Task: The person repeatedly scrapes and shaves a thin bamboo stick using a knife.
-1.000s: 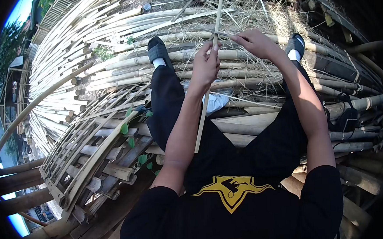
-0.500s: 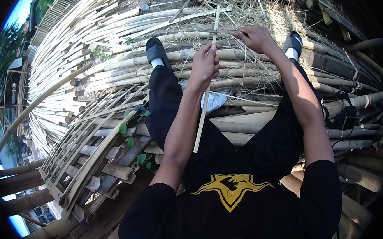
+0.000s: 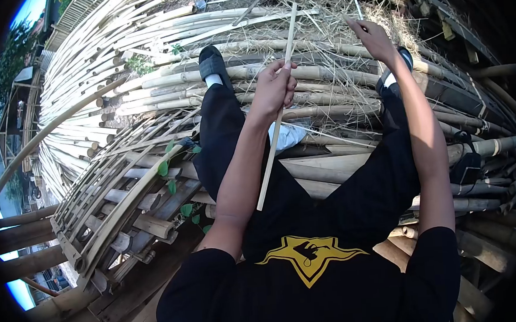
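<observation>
My left hand [image 3: 272, 91] is closed around a long, thin bamboo strip [image 3: 271, 160]. The strip slants upright, its top end past my fingers and its lower end over my lap. Off to the upper right is my right hand [image 3: 376, 40], apart from the strip, its fingers curled round the knife. The blade is hard to make out against the straw. A whitish plastic bag [image 3: 288, 137] lies between my legs, below the left hand.
Bamboo poles [image 3: 317, 73] lie across the ground under my feet, with loose straw [image 3: 336, 44] over them. At left stands a slatted bamboo frame [image 3: 124, 198] with a green vine [image 3: 163, 168]. A black bag [image 3: 466, 166] rests at right. More poles [image 3: 78, 113] are piled at far left.
My right hand has moved up and right with the knife, away from the strip, where the blade crossed it before. My left hand and the strip have stayed nearly in place.
</observation>
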`<action>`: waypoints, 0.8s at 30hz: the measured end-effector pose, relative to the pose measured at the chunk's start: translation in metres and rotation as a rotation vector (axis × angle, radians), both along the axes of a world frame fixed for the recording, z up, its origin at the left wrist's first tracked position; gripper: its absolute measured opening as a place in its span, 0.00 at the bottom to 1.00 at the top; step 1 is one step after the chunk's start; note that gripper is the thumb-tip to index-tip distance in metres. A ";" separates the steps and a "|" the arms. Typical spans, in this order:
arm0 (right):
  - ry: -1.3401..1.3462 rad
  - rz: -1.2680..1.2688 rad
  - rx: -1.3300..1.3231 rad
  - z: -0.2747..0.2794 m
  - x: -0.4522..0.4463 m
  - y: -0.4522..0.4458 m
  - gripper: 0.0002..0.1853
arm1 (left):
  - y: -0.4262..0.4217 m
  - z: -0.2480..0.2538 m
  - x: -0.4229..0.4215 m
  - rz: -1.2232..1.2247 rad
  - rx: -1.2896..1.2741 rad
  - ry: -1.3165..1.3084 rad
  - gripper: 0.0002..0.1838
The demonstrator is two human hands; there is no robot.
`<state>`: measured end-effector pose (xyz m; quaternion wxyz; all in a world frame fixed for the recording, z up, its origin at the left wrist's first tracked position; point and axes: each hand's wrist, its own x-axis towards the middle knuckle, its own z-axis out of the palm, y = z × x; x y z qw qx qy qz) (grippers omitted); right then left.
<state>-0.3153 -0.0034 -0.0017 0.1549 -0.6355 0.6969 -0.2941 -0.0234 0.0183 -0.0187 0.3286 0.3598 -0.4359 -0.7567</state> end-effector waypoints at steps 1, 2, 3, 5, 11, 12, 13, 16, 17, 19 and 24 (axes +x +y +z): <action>-0.086 -0.008 0.067 -0.004 0.011 -0.004 0.38 | -0.001 -0.002 -0.006 -0.007 -0.037 -0.017 0.13; -0.177 -0.013 0.139 -0.011 0.022 -0.006 0.36 | 0.000 -0.004 -0.010 -0.012 -0.069 -0.039 0.13; -0.183 -0.021 0.139 -0.009 0.033 -0.004 0.36 | 0.002 -0.003 -0.012 -0.021 -0.068 -0.044 0.13; -0.571 -0.003 0.276 -0.005 0.052 0.005 0.28 | 0.005 0.000 -0.017 -0.132 -0.063 0.009 0.14; -0.996 0.000 0.192 -0.001 0.079 0.016 0.17 | 0.010 -0.001 -0.027 -0.272 -0.018 0.058 0.13; -0.987 -0.004 0.178 -0.001 0.081 0.016 0.16 | 0.012 0.000 -0.028 -0.255 0.016 0.062 0.13; -0.980 0.018 0.205 -0.001 0.081 0.016 0.15 | 0.010 -0.004 -0.030 -0.240 -0.047 0.057 0.14; -0.804 0.028 0.186 -0.002 0.088 0.022 0.15 | 0.006 -0.004 -0.026 -0.212 -0.100 0.091 0.15; -0.701 0.089 0.204 -0.003 0.083 0.021 0.17 | 0.005 -0.004 -0.024 -0.201 -0.095 0.096 0.15; -0.472 0.144 0.048 -0.006 0.086 0.028 0.21 | 0.000 -0.002 -0.018 -0.083 -0.086 0.091 0.15; 0.077 0.321 0.094 0.008 0.100 0.049 0.22 | -0.008 0.008 -0.006 0.047 -0.087 0.032 0.09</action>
